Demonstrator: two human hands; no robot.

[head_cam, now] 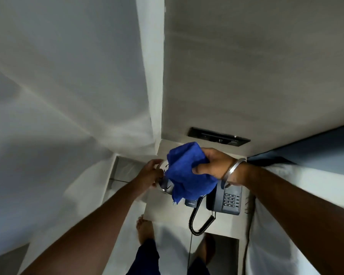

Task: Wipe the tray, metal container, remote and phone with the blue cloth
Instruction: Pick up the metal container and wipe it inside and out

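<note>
Right hand [213, 165]: my grip is closed around a bunched blue cloth [185, 171], fingers curled in over the upper fold, thumb pressed against the side; the loose end hangs down and covers part of what lies beneath. A plain metal bangle [233, 171] sits on that wrist. Left hand [150, 172]: my grip is curled on the rim of the metal container [164, 184], fingers over its far edge; most of the container is hidden by the cloth, so only a shiny sliver shows just beside my fingers. Cloth and container touch or overlap; I cannot tell which. Phone [226, 199]: dark, with keypad, on the pale counter [167, 211] below my right wrist, its coiled cord [197, 221] looping off the near edge. Remote and tray: cannot make them out. My bare foot [144, 229] stands on the floor below the counter.
</note>
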